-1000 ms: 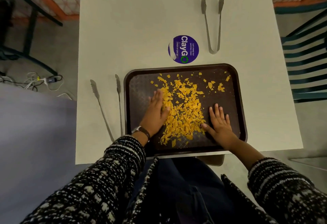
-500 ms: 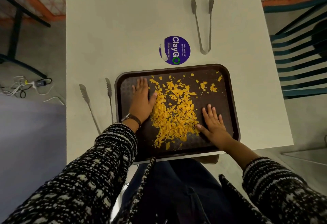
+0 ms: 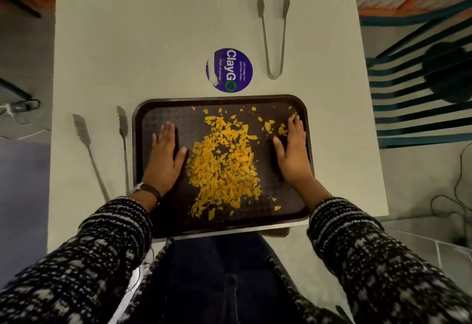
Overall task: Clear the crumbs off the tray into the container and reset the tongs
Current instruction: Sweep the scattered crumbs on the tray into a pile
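The crumbs [image 3: 224, 162] are bright orange-yellow broken flakes, heaped thickly at the middle of the dark brown tray [image 3: 305, 109], with a few loose bits scattered toward its far right corner. The left hand [image 3: 166, 157] lies flat and open on the tray, its thumb touching the heap's left edge. The right hand [image 3: 293, 150], also flat and holding nothing, rests by the tray's right rim, its fingertips among the scattered bits, apart from the heap.

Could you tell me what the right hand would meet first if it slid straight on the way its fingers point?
The right hand points toward the tray's far edge. Its fingertips are already at a few stray crumbs; past them it would probably meet the raised rim of the tray.
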Tool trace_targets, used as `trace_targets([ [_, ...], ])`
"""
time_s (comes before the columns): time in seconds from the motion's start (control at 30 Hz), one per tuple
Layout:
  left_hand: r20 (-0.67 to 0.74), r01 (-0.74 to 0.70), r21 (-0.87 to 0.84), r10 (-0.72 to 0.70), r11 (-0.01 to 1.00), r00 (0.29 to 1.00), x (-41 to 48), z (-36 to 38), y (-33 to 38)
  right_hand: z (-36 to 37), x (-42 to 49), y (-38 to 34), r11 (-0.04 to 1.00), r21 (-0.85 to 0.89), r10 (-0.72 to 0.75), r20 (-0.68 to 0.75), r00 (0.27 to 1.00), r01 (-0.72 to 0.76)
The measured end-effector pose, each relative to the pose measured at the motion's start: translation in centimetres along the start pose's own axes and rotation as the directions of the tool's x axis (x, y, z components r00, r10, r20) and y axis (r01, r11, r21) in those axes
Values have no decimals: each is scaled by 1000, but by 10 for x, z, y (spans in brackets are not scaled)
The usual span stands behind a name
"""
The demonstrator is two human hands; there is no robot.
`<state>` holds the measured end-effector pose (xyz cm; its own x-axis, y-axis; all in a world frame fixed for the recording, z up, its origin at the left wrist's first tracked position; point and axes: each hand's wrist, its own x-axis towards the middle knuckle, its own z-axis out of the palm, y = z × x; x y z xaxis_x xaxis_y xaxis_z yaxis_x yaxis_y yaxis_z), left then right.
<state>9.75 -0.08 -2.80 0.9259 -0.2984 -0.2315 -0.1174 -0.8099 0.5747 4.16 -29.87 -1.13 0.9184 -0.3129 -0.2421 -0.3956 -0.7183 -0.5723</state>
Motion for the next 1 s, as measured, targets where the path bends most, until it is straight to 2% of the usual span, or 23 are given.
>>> trace_targets([
  [0.23, -32, -15, 175, 21, 984, 999, 3, 11, -9, 23, 30, -5, 998, -48, 45, -44, 998, -47],
  [0.33, -43, -21, 194, 30, 981, 999, 3, 14, -9, 32, 14, -15, 993, -13, -116, 62, 991, 117],
  [0.4, -39, -22, 205, 31, 978, 999, 2, 16, -9, 35, 0, -21, 966, 67, -256, 137, 957, 249],
  [0.47, -36, -17, 221, 26, 975, 999, 2, 16, -10, 32, -1, -18, 952, 88, -300, 96, 949, 292],
  [0.6, -43, -11, 221, 21, 975, 999, 4, 16, -9, 22, 23, 1, 995, -18, -102, -91, 991, 100],
  [0.73, -53, -14, 202, 25, 979, 998, 4, 17, -9, 26, 37, 2, 984, -180, -21, -67, 998, 9],
  [0.87, -67, -18, 201, 32, 979, 997, 4, 17, -10, 33, 44, -10, 994, -102, 14, -123, 992, -26],
  [0.93, -68, -13, 199, 27, 980, 997, 4, 17, -8, 34, 40, -17, 998, 7, -63, -77, 995, 64],
  [1.0, -62, -7, 200, 19, 980, 998, 3, 17, -7, 34, 29, -23, 971, 102, -218, 17, 976, 215],
])
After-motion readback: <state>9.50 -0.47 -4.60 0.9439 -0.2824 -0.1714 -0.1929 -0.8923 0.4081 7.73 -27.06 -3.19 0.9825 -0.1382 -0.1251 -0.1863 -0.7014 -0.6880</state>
